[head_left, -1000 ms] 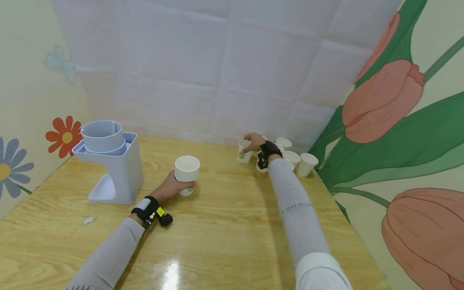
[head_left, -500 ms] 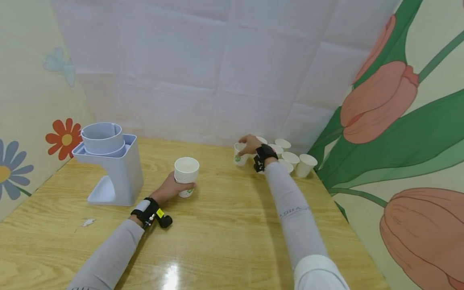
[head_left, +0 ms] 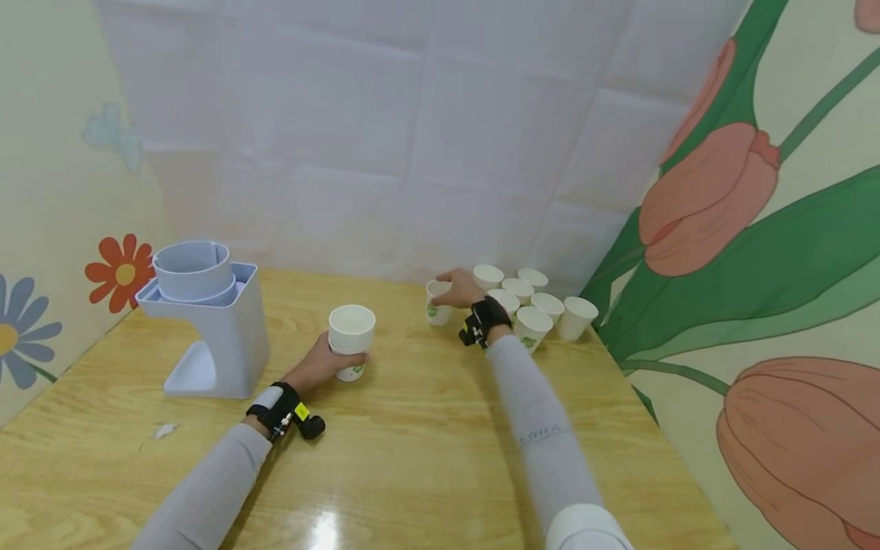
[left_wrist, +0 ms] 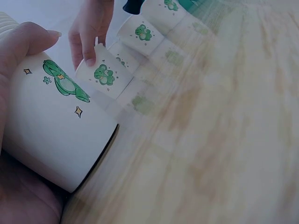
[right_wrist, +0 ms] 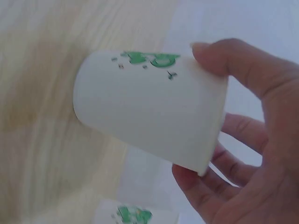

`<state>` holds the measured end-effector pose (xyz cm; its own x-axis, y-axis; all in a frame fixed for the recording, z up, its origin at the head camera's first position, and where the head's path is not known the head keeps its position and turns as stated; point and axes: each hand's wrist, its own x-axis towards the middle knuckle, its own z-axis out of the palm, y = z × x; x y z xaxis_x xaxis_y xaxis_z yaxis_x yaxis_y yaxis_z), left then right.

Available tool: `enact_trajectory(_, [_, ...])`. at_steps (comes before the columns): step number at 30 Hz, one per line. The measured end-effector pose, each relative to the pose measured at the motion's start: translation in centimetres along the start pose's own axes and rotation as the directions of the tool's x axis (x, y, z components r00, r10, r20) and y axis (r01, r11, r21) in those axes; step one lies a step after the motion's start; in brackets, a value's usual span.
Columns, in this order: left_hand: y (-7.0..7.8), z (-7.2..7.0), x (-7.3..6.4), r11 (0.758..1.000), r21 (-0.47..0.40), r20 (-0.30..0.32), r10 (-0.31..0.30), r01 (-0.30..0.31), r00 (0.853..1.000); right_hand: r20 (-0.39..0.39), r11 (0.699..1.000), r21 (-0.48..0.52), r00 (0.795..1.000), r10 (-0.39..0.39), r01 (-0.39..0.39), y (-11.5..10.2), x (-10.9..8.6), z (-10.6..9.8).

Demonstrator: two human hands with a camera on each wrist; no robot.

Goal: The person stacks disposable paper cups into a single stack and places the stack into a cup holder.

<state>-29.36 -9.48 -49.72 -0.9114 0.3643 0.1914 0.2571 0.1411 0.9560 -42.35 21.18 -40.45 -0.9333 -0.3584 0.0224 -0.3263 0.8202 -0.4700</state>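
On the left, my left hand [head_left: 321, 367] grips a stack of nested white paper cups [head_left: 351, 336], thumb across the side. A green cartoon animal and small stars decorate the outer cup [left_wrist: 56, 126] in the left wrist view. Farther back, my right hand [head_left: 464, 289] pinches a single white paper cup [head_left: 438, 312] near its rim. In the right wrist view that cup [right_wrist: 149, 107] lies between the thumb [right_wrist: 229, 58] and the curled fingers, its base towards the table. Several more upright paper cups [head_left: 532, 327] stand grouped just right of the right hand.
A pale blue plastic stand [head_left: 237, 336] with a round cylinder [head_left: 195, 271] on top is at the table's left. White sheeting [head_left: 309, 153] hangs behind the wooden table [head_left: 412, 458]. A painted wall [head_left: 791, 305] borders the right edge.
My right hand has moved left with the single cup, away from the grouped cups, and more of those cups now show. The left hand keeps its hold on the stack.
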Motion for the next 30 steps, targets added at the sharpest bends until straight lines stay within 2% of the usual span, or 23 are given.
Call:
enact_trajectory(9, [0.1, 0.1, -0.1, 1.0, -0.006, 0.006, -0.015, 0.015, 1.0, -0.065, 0.995, 0.097, 0.997, 0.042, -0.036, -1.2, -2.2, 2.0])
enact_trajectory(15, [-0.1, 0.0, -0.1, 1.0, 0.002, 0.002, -0.014, 0.014, 1.0, -0.078, 0.995, 0.1, 0.996, 0.036, -0.028, -2.7, -3.7, 2.4])
enact_trajectory(21, [-0.3, -0.1, -0.1, 1.0, -0.001, -0.012, -0.016, 0.016, 1.0, -0.061, 0.999, 0.048, 0.998, 0.007, -0.005, -3.7, -4.1, 2.6])
enact_trajectory(30, [-0.4, 0.2, -0.1, 0.999, -0.008, -0.015, -0.043, 0.043, 0.999, -0.003, 0.999, 0.037, 1.0, 0.004, -0.004, -4.5, -4.9, 2.7])
